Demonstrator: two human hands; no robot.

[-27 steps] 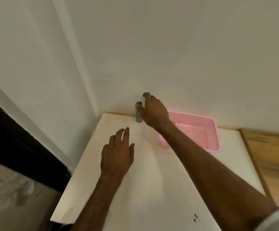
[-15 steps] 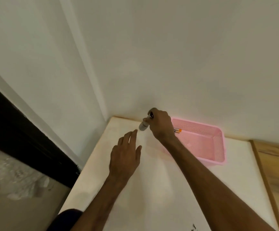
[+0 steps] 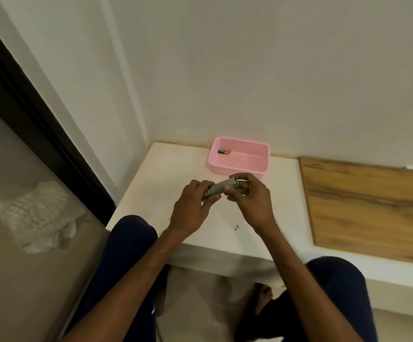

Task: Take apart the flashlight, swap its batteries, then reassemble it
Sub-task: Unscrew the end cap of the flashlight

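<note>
Head view: both forearms reach forward from the bottom edge and meet over the white table (image 3: 151, 191). The left hand (image 3: 190, 208) is curled round the near, lower-left end of the grey flashlight (image 3: 221, 188), back of the hand up, thumb on the side toward the person. The right hand (image 3: 252, 201) pinches the far, upper-right end, index finger arched over the tip and thumb beneath. The flashlight lies slanted between the two hands, just in front of the pink basket (image 3: 240, 170). A black-and-orange battery (image 3: 224, 151) lies in the basket's far-left corner. A wooden panel (image 3: 373, 206) adjoins the table on the right.
</note>
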